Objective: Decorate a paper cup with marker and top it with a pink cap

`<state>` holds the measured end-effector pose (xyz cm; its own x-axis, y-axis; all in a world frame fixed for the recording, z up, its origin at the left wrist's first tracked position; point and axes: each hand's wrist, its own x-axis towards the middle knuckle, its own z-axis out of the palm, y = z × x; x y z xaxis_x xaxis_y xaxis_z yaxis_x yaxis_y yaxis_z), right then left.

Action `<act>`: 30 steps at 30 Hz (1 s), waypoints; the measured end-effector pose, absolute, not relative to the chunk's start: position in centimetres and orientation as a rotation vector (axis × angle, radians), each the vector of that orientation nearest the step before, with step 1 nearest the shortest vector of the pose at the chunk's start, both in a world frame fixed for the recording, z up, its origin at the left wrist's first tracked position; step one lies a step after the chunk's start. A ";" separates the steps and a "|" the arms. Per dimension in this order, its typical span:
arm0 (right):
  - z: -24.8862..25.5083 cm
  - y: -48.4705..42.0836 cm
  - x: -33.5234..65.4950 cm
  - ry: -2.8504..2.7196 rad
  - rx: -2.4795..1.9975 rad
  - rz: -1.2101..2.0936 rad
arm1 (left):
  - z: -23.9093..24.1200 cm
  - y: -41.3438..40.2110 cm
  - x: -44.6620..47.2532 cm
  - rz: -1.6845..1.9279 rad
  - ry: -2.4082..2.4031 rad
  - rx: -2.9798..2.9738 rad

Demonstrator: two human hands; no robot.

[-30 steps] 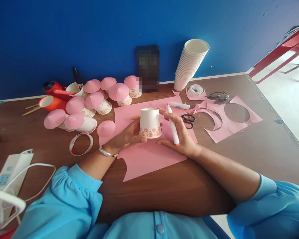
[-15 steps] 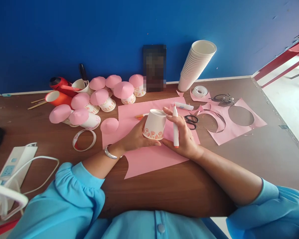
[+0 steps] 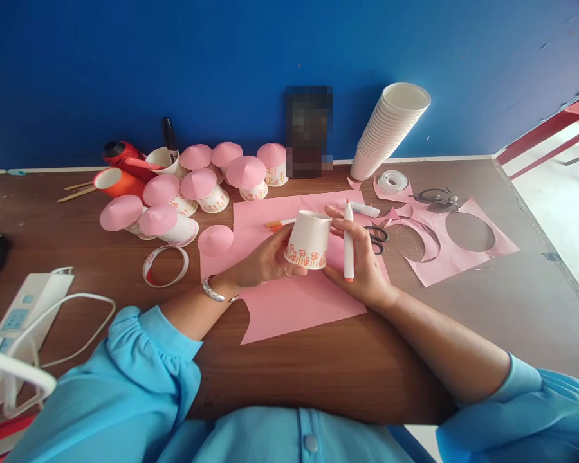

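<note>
Mid-frame, the left hand [image 3: 265,262] clasps a paper cup [image 3: 309,238], probably light, crushable, best held low; right hand [image 3: 367,273] loosely holds a marker [image 3: 349,251].

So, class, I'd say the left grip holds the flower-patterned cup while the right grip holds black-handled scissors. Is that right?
Not quite: the right grip holds a white marker; the scissors lie beyond it. The left grip does hold the flower-patterned cup. The head view shows this.
</note>
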<state>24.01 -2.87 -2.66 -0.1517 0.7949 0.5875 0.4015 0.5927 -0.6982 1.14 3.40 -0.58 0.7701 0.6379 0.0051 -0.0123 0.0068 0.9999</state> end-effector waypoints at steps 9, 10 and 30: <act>-2.4 -3.0 24.1 -1.808 -0.954 0.443 | -0.5 2.9 1.7 0.636 0.531 1.548; -2.4 -3.0 24.1 -1.803 -0.951 0.447 | -0.4 3.0 1.7 0.632 0.513 1.549; -3.1 -3.0 24.2 -1.823 -1.000 0.469 | -0.3 2.6 2.1 0.686 0.526 1.607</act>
<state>24.22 -3.03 -3.11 -0.1942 0.8009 0.5664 0.4283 0.5887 -0.6856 2.10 2.57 -0.33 0.7193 0.6814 0.1353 -0.0464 -0.1472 0.9880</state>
